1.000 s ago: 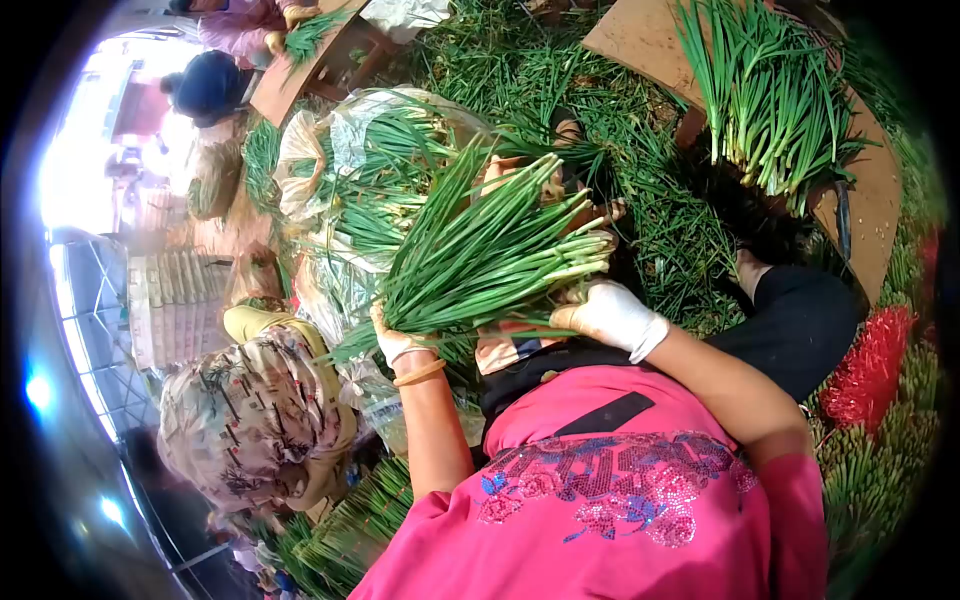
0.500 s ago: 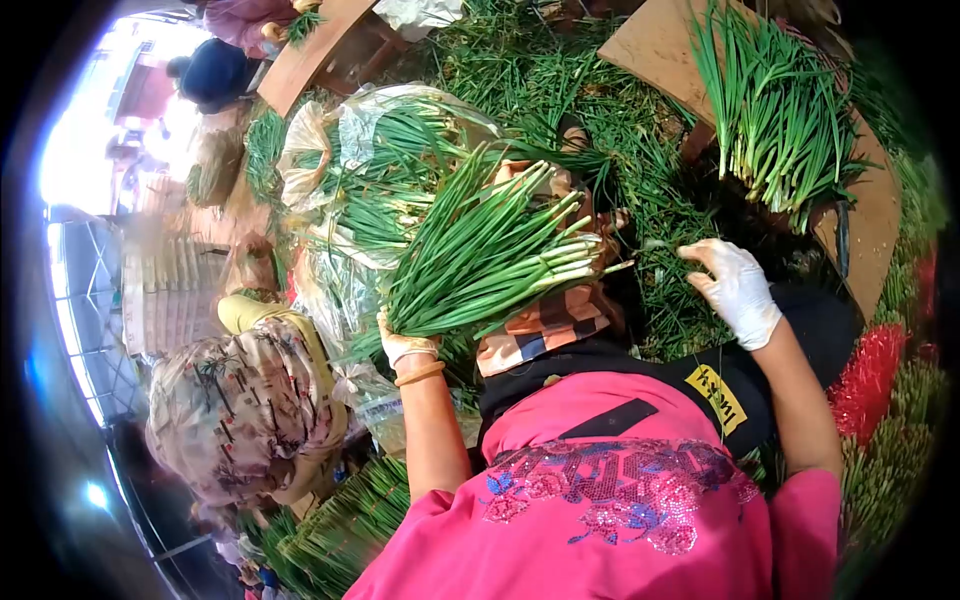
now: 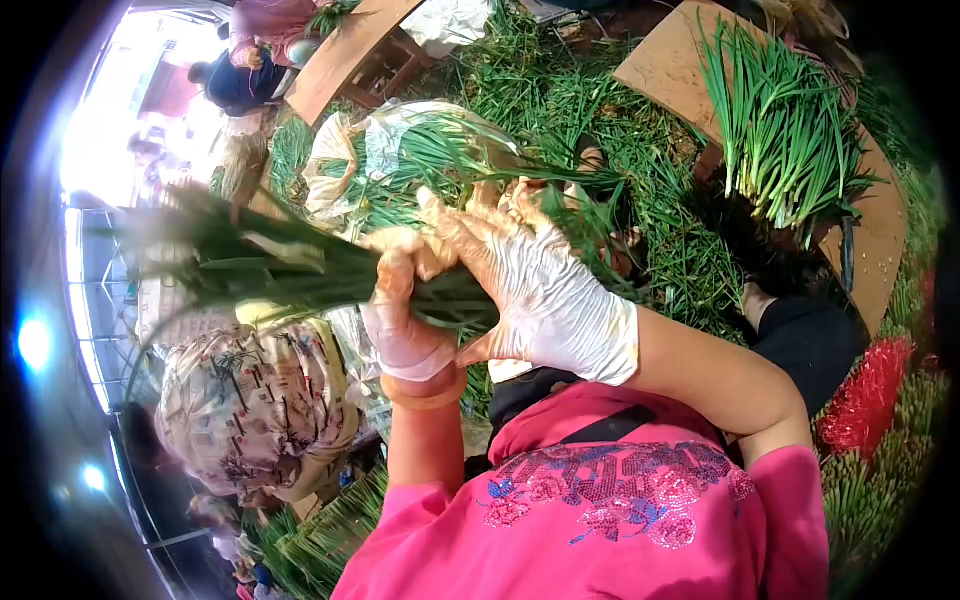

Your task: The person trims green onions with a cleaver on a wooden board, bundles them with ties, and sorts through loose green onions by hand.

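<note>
A bunch of green onions (image 3: pixel 270 270) is held up close to the camera, its green tops pointing left and blurred. My left hand (image 3: pixel 405 320), in a thin glove with an orange band at the wrist, grips the bunch from below. My right hand (image 3: pixel 530 290), in a white glove, lies over the bunch next to the left hand, fingers spread across the stalks. The white ends of the bunch are hidden behind my hands.
Another pile of green onions (image 3: pixel 790 130) lies on a brown board (image 3: pixel 670 65) at the upper right. A plastic bag of onions (image 3: pixel 400 150) sits ahead, loose leaves cover the ground. A person in a patterned head cloth (image 3: pixel 250 410) sits at the left. Red bands (image 3: pixel 865 375) lie right.
The bunch has swung up and to the left, close to the camera. My right hand came back from the leaves on the right and now lies on the bunch.
</note>
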Demonstrator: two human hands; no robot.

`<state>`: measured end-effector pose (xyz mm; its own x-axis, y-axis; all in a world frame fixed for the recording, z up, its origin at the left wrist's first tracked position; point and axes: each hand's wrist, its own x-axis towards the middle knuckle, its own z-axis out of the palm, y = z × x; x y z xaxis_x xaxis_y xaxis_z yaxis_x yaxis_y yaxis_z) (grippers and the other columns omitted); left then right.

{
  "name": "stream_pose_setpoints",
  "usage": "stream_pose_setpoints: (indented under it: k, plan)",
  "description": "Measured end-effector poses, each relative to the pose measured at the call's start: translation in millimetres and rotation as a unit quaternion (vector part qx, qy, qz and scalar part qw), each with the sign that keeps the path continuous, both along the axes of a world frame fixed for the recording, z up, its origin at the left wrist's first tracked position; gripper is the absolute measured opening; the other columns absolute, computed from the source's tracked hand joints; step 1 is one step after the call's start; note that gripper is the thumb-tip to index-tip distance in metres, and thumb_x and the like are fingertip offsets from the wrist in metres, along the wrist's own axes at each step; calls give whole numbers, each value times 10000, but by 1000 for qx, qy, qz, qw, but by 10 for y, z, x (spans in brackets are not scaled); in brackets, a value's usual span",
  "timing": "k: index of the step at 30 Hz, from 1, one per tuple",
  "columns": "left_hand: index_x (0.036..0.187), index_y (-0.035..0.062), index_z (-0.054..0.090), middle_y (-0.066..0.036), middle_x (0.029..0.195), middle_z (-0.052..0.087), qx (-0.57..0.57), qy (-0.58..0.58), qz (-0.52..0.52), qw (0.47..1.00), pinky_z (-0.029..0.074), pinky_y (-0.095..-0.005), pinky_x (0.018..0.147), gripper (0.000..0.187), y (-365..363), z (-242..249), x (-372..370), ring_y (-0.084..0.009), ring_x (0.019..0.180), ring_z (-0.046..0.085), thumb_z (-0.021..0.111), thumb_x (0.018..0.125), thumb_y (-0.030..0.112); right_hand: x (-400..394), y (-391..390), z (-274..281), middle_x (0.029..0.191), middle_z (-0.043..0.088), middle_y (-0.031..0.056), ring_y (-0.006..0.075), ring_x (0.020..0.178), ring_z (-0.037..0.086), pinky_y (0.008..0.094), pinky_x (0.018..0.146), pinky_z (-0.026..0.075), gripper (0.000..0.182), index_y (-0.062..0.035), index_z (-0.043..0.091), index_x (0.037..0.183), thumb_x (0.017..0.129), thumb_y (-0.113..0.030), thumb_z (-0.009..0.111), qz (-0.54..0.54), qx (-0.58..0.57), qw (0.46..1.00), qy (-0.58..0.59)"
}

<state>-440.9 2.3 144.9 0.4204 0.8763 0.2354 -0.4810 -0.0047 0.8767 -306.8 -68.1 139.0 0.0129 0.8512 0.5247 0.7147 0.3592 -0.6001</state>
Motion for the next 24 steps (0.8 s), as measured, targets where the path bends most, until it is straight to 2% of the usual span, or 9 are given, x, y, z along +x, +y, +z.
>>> stream_pose_setpoints:
  k: [2,7,9,10,11,15,18,19,24]
  plan:
    - [981,-19,548,-70,850,540,35,-21,-13,999,425,-277,735,201,-18,151,261,-153,795,514,553,873,150,56,-29,-61,1374,354,198,346,1251,378,442,1046,267,1095,-6,219,1399,539,-341,809,19,-4,994,106]
    - [1012,-44,618,-63,864,607,47,-7,-132,990,442,-254,725,238,17,699,980,-121,812,563,565,860,131,594,100,165,883,608,179,316,832,626,356,722,510,492,-29,508,1061,656,-214,716,-72,85,982,156]
    - [985,-22,630,-48,839,614,87,-2,-169,982,442,-240,726,216,190,892,1387,-122,795,578,560,867,144,940,200,321,878,625,179,322,846,630,362,726,510,502,-46,525,1082,662,-238,722,-114,93,978,146]
    - [1027,1,623,-58,873,625,303,35,-156,939,444,-267,771,246,370,970,1596,-150,833,586,536,888,184,1112,237,454,899,630,175,320,862,630,363,732,509,519,-52,531,1089,661,-264,732,-148,88,974,149]
    - [1149,18,578,-11,877,584,93,-7,-182,979,409,-232,732,340,222,1234,1802,-90,798,521,632,839,149,1306,289,574,920,636,171,318,879,629,364,739,507,536,-57,537,1097,660,-290,742,-181,85,968,151]
    - [1073,8,587,-16,884,589,202,-172,-281,922,422,-233,704,290,565,1422,2671,-97,773,529,663,816,119,2177,624,731,945,637,3,84,835,582,256,739,480,400,-14,587,1047,730,-206,740,-133,133,951,245]
    - [1072,11,562,-24,901,597,203,-91,-238,945,431,-264,716,318,738,1423,3159,-122,787,535,675,786,92,2561,679,793,960,644,75,171,880,608,296,788,480,569,-6,526,1138,673,-231,764,-119,124,959,227]
    - [1049,26,568,-24,905,596,175,-107,-276,939,430,-262,706,291,830,1283,3344,-118,787,534,667,779,74,2735,805,635,1015,611,55,122,916,561,268,813,464,613,24,491,1166,667,-198,770,-25,126,932,340]
    - [1042,41,576,5,847,598,76,-23,-262,962,427,-249,662,269,949,737,4019,-104,718,529,635,779,30,3172,1038,79,968,624,65,121,836,579,268,754,475,589,-6,496,1171,693,-240,747,-194,153,908,340]
